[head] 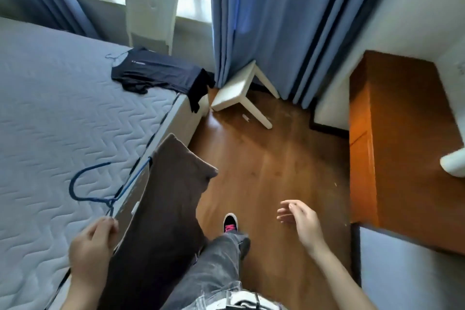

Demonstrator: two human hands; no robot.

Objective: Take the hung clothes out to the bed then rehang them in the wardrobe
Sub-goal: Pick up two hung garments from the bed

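My left hand [91,246] grips a blue wire hanger [86,190] by its neck, low at the left. A brown garment [166,199] hangs from the hanger beside the edge of the bed [50,113]. A dark navy shirt [156,72] on its own hanger lies flat at the bed's far corner, one part drooping over the edge. My right hand [300,219] is held out over the wooden floor, fingers spread, holding nothing. The wardrobe is not in view.
A white stool [239,92] lies tipped near the blue curtains [271,20]. A white chair [151,7] stands by the window. An orange-brown wooden cabinet [402,146] is at the right. My leg and shoe [230,224] are on the wooden floor [276,158].
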